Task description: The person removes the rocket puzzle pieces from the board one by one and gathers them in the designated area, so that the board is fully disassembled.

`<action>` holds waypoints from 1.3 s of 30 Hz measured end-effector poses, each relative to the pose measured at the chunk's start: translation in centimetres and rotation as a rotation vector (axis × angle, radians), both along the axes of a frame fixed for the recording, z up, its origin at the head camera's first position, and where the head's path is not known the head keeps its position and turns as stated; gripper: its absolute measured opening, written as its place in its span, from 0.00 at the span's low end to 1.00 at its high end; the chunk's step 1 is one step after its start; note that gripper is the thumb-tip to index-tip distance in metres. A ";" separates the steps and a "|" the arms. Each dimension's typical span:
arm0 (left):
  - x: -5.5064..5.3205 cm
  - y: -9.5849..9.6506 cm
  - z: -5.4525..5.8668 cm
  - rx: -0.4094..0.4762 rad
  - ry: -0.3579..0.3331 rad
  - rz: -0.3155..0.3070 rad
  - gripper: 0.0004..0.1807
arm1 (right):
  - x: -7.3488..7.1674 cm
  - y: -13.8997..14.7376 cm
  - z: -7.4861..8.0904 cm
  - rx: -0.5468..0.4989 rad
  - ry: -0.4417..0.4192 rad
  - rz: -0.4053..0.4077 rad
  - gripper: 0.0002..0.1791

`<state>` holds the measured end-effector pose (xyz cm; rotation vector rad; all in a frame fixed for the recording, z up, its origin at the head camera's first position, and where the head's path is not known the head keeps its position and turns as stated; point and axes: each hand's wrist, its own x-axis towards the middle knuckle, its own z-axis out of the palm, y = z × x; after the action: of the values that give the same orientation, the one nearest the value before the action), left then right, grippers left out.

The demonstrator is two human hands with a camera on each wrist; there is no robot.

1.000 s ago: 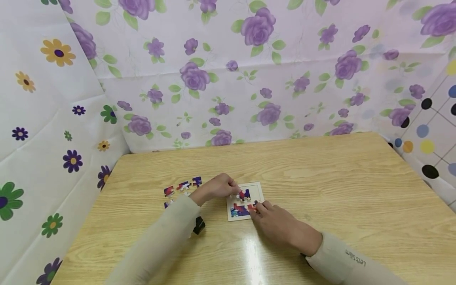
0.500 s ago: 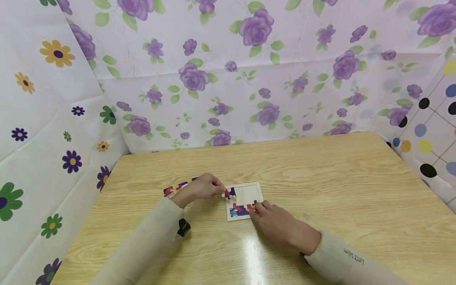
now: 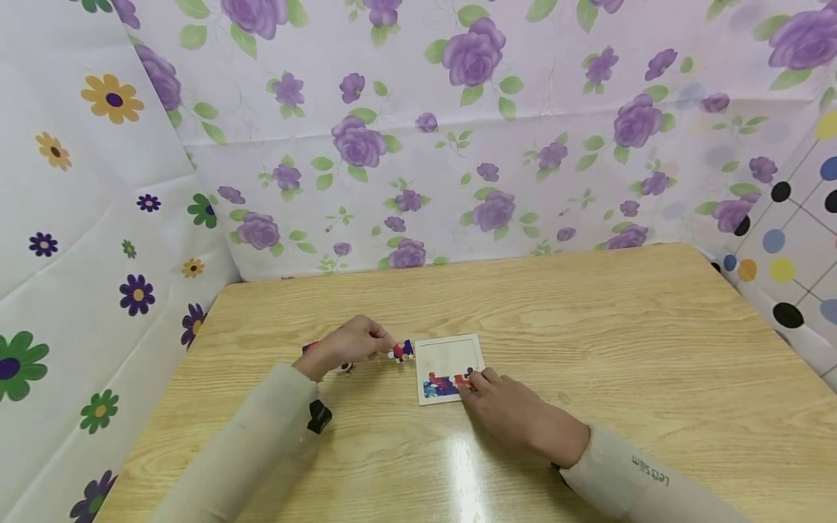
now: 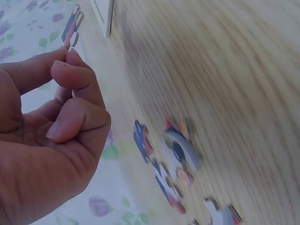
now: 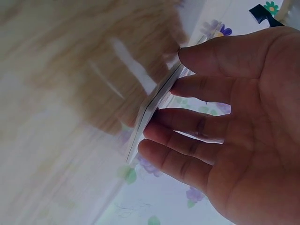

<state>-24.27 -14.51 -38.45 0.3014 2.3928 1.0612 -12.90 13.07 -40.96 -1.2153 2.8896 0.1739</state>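
While a flat wooden-topped table [image 3: 588,319] was taken up mostly by bare grain in the head view, a small red, white and dark-blue jigsaw piece [image 3: 402,351] was pinched by the left hand [image 3: 356,340] just left of a square, white-rimmed puzzle tray [image 3: 447,356]. The piece was held outside the tray, near its upper-left corner. Along the tray's lower part, a row of joined red, purple and light-blue pieces [image 3: 441,385] was laid, while the upper part was left bare. The tray's lower-right corner was touched by the fingertips of the right hand [image 3: 503,410]. Some loose coloured pieces [image 3: 345,368] were partly hidden by the left hand and forearm. Both forearms were covered by pale beige sleeves [image 3: 631,465], and a white cloth printed with purple roses [image 3: 392,181] was hung behind the table.

In the left wrist view, the pinched piece was seen nearly edge-on, gripped between thumb and forefinger, with the other fingers bent inward. The loose pieces were spread on the tabletop, and one tray corner was shown above them.

In the right wrist view, the tray was seen edge-on, its edge met by fairly straight fingers.
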 end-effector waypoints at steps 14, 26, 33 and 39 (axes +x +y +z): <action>-0.3 -2.6 -0.1 0.008 -0.023 0.051 0.14 | -0.1 0.0 -0.3 0.006 0.026 0.015 0.17; -0.5 -3.7 -0.6 -0.054 0.006 0.037 0.16 | -0.1 0.0 -0.4 0.012 0.031 0.017 0.17; -0.5 -4.0 -0.9 -0.072 0.023 0.064 0.14 | -0.1 0.0 -0.4 0.005 0.014 0.006 0.17; -0.6 -3.7 -1.0 -0.112 0.046 0.056 0.20 | -0.1 -0.1 -0.4 0.011 0.014 0.002 0.17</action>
<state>-24.82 -18.23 -39.41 0.2226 2.5045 0.9497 -12.98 13.02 -41.40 -1.2200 2.8962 0.1985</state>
